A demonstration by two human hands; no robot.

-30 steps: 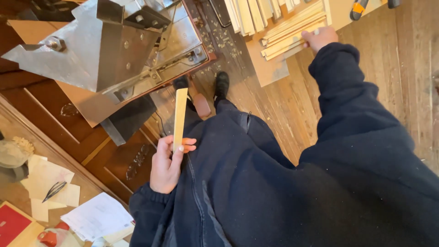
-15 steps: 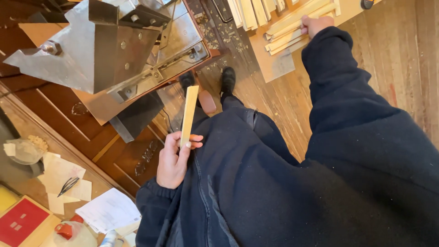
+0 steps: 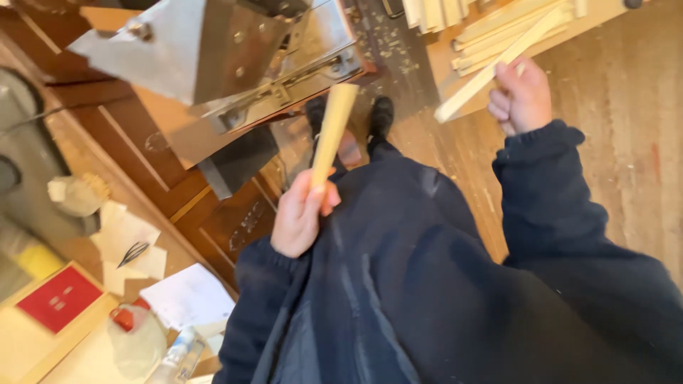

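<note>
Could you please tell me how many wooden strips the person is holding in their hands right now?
2: a short wooden strip upright in the left hand, and a longer pale strip in the right hand, lifted over the stacked strips.

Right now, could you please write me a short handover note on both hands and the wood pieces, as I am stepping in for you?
Left hand: closed on a short wood strip, held upright in front of the body.
Right hand: closed on a longer wood strip, lifted at the stack of strips on the floor ahead.
Metal machine stands on the wooden cabinet to the left; nothing is in it that I can see.
Done: one strip in each hand. Left: both strips are yet to be set down anywhere.
</note>
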